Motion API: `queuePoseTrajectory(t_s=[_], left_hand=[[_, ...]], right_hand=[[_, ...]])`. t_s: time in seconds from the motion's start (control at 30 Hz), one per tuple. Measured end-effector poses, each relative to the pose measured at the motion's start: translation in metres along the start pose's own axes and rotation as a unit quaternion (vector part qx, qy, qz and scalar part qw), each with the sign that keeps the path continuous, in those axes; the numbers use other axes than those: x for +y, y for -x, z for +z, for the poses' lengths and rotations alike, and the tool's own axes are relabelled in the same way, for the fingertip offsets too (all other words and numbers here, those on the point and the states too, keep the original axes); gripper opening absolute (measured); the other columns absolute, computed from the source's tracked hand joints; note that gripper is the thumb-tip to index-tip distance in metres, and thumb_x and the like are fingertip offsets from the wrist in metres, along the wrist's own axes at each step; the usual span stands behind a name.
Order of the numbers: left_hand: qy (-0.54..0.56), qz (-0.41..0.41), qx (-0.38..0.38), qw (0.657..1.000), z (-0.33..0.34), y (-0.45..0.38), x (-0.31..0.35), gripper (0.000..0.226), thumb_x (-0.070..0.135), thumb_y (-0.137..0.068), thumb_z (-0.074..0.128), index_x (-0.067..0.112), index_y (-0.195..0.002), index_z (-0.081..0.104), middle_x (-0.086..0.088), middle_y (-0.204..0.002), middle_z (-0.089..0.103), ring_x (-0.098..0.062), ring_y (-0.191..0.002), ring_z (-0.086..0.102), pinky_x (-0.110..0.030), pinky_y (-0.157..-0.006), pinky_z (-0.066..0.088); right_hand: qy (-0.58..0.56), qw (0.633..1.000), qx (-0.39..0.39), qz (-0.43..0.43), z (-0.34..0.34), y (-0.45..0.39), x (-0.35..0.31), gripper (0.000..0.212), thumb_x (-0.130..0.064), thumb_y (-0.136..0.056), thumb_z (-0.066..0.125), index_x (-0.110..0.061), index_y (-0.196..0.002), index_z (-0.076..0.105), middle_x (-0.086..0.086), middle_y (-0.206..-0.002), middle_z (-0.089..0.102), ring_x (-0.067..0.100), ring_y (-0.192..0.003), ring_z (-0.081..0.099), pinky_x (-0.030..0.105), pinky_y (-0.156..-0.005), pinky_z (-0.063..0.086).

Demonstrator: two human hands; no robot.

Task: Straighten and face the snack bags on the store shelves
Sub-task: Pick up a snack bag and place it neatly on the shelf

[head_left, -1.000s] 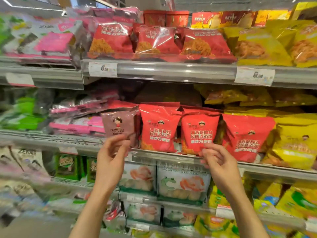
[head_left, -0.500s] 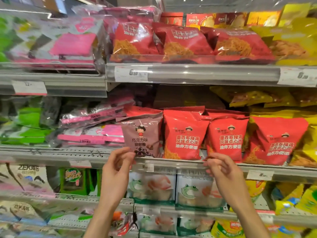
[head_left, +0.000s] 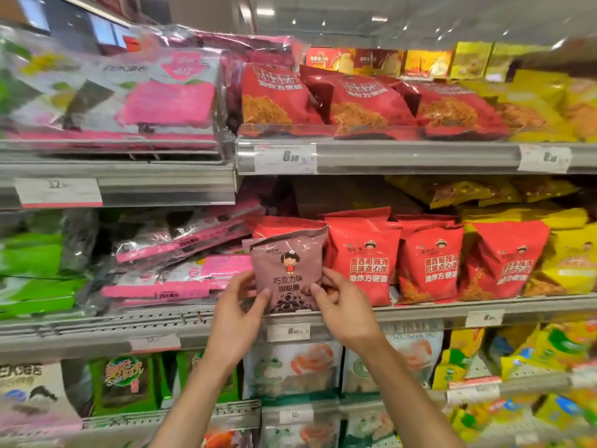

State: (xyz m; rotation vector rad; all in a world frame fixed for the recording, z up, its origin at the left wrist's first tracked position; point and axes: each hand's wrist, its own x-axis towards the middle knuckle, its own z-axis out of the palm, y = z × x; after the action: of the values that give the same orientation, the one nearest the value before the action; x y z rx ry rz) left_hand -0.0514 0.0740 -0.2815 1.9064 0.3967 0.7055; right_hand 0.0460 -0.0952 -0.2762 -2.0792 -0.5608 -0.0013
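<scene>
A mauve-brown chocolate ring snack bag (head_left: 288,266) stands upright at the front of the middle shelf (head_left: 420,310), its printed face toward me. My left hand (head_left: 237,313) pinches its lower left edge, thumb on the front. My right hand (head_left: 342,305) grips its lower right edge. Three red noodle snack bags (head_left: 429,260) stand in a row just right of it. Another red bag (head_left: 284,223) sits behind it, mostly hidden.
Flat pink packs (head_left: 181,270) lie stacked and slanted left of the brown bag. Yellow bags (head_left: 568,260) fill the right end. The upper shelf (head_left: 413,156) carries leaning red bags (head_left: 365,105). Frog-print bags (head_left: 290,367) stand on the lower shelf.
The view moved closer and left. My right hand left the red bag and joined my left hand at the brown bag, and both now hold its lower edges.
</scene>
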Motion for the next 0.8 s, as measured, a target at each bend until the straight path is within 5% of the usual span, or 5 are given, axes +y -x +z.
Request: queuePoseTrajectory(t_s=[0.13,0.3,0.47,0.67,0.8], left_hand=[[0.006,0.008,0.008,1.0,-0.006,-0.001,-0.003,0.035,0.025,-0.097,0.069,0.027,-0.128,0.055,0.014,-0.11,0.069,0.013,-0.093,0.064,-0.005,-0.075,0.05],[0.039,0.023,0.011,0.999,-0.028,-0.001,0.003,0.034,0.031,-0.096,0.069,0.031,-0.128,0.057,0.02,-0.1,0.074,0.004,-0.093,0.07,-0.018,-0.079,0.058],[0.075,0.025,-0.018,0.997,-0.044,0.009,0.009,0.037,0.035,-0.095,0.069,0.031,-0.13,0.058,0.021,-0.101,0.073,0.001,-0.094,0.071,-0.027,-0.079,0.06],[0.095,0.023,-0.081,0.992,-0.022,0.03,0.005,0.03,0.031,-0.094,0.068,0.036,-0.122,0.059,0.024,-0.104,0.072,0.004,-0.094,0.07,-0.012,-0.075,0.056],[0.113,0.002,-0.116,0.987,0.004,0.038,0.004,0.038,0.045,-0.086,0.066,0.037,-0.122,0.06,0.02,-0.109,0.072,-0.003,-0.098,0.07,-0.011,-0.077,0.054]], right_hand=[[-0.024,1.0,0.017,-0.006,0.006,0.002,-0.016,0.053,-0.045,-0.098,0.062,-0.022,-0.145,0.053,-0.002,-0.072,0.075,0.004,-0.06,0.067,0.023,-0.06,0.053],[-0.041,0.998,0.021,-0.038,0.003,0.003,-0.035,0.054,-0.052,-0.094,0.064,-0.03,-0.143,0.057,-0.012,-0.116,0.064,0.001,-0.089,0.066,0.03,-0.089,0.058],[-0.122,0.991,-0.006,-0.06,-0.001,0.013,-0.042,0.02,-0.059,-0.086,0.064,-0.051,-0.104,0.066,-0.02,-0.105,0.059,0.0,-0.095,0.063,0.022,-0.087,0.051],[-0.316,0.948,-0.036,-0.016,-0.012,0.038,-0.017,0.045,-0.035,-0.086,0.076,-0.022,-0.125,0.058,-0.002,-0.115,0.076,0.017,-0.108,0.073,0.027,-0.086,0.059],[-0.341,0.94,0.001,0.024,-0.035,0.057,0.015,0.037,-0.025,-0.093,0.075,-0.021,-0.125,0.058,-0.005,-0.109,0.078,0.015,-0.104,0.075,0.022,-0.077,0.059]])
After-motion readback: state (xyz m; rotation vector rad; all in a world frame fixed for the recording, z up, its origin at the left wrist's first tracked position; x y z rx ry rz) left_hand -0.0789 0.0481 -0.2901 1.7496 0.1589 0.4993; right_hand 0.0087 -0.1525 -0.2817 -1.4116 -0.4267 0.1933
